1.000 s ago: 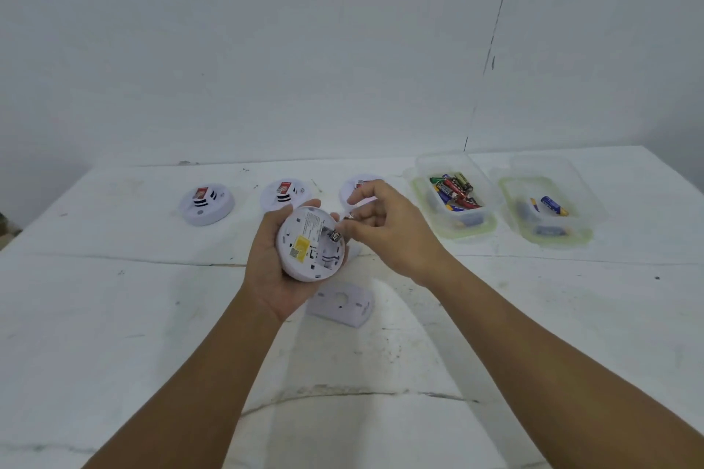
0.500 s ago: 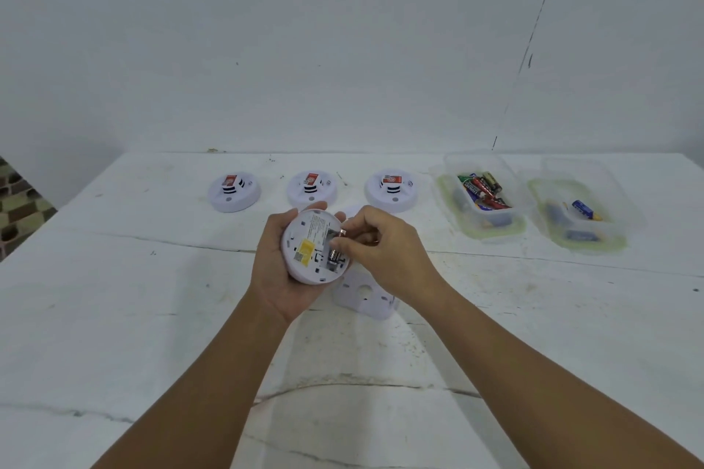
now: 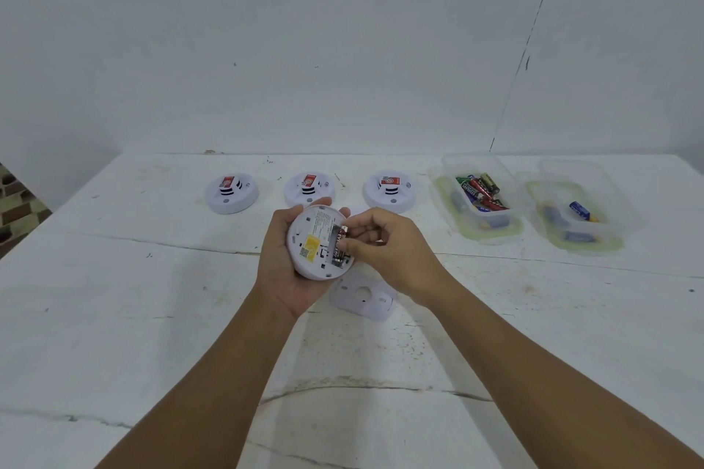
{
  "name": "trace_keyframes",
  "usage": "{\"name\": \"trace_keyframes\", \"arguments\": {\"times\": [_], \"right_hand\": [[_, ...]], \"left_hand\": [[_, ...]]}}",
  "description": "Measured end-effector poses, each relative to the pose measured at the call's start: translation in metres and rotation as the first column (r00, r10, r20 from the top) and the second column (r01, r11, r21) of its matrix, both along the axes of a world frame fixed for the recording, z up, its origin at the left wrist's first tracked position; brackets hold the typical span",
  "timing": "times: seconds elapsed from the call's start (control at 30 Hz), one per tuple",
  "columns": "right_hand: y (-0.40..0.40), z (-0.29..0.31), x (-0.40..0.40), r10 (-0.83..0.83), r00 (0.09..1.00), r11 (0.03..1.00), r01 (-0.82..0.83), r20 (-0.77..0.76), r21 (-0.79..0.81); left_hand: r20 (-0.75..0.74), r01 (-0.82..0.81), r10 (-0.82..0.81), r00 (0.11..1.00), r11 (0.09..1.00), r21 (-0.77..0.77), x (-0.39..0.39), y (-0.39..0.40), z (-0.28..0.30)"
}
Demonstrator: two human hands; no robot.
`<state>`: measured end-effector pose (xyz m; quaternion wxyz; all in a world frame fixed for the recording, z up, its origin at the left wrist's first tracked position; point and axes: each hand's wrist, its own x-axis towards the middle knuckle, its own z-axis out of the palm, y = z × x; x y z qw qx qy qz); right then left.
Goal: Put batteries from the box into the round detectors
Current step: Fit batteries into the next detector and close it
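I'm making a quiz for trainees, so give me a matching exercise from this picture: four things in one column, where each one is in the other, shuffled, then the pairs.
1. held detector
2. red and black battery
3. back cover
4. batteries

A. in the clear box
B. in the left hand
C. flat on the table
D. pinched by the right hand

Pairs: 1-B, 2-D, 3-C, 4-A
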<state>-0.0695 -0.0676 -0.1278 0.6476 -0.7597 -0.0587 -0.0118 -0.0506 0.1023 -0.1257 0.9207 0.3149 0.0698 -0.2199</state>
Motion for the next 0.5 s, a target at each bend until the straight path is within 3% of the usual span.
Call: {"name": "trace_keyframes", "arguments": {"times": [0.5], "right_hand": [[-0.002,0.002,-0.012,-0.124,0.988,0.99,0.117,0.086,0.082]], "left_hand": [[0.055,0.036,-0.032,0.998,0.997,-0.072,-0.005,-0.013,0.004]]}}
